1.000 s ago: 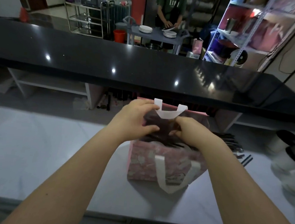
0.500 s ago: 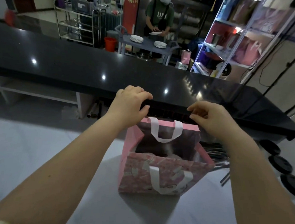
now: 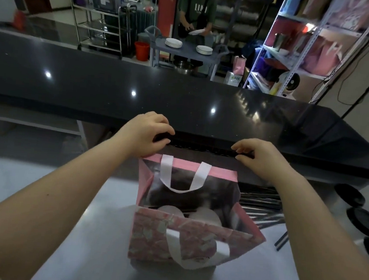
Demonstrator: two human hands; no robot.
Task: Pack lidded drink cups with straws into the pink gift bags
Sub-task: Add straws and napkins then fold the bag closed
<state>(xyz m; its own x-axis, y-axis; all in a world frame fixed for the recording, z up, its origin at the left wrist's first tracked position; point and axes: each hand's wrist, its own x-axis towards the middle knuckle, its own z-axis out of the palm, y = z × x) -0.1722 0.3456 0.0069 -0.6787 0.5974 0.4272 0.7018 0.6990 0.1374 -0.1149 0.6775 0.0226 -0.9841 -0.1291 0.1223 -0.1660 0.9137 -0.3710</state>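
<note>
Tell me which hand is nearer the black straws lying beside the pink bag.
Right. The right hand hovers just beyond the black straws, right of the pink gift bag; the left hand is at the bag's far left corner, across from them.

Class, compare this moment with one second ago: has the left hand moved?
Yes. The left hand has moved away from the person. It was at the mouth of the bag and is now beyond it, at the front edge of the black counter.
</note>
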